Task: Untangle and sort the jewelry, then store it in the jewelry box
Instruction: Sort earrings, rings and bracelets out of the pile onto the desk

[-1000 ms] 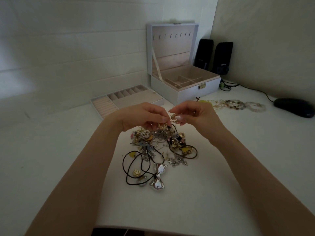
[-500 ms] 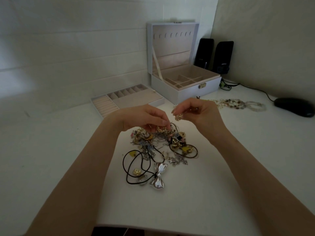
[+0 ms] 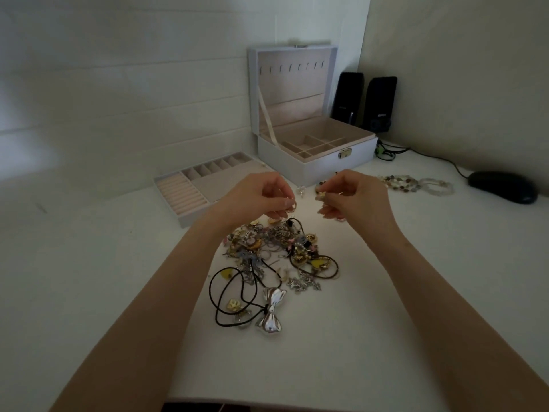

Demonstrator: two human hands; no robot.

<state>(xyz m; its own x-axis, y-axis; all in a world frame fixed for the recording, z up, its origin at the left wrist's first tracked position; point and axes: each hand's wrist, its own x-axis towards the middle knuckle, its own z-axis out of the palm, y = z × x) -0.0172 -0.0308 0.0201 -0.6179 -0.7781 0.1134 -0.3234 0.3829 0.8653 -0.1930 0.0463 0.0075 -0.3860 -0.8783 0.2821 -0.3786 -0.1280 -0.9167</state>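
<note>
Gold charms (image 3: 292,206) pinched in our left hand (image 3: 261,197) and right hand (image 3: 353,194), apart. Tangled cord-and-metal jewelry heap (image 3: 276,251) unsorted; open white jewelry box (image 3: 312,165) looks empty.

The left hand (image 3: 258,197) is pinching a small gold piece (image 3: 292,206) above the tangled jewelry pile (image 3: 276,248), which is lying on the white table (image 3: 386,292). The right hand (image 3: 356,197) is pinching a second gold piece (image 3: 320,195), a little apart from the first. The open jewelry box (image 3: 315,165) is standing behind the hands.
</note>
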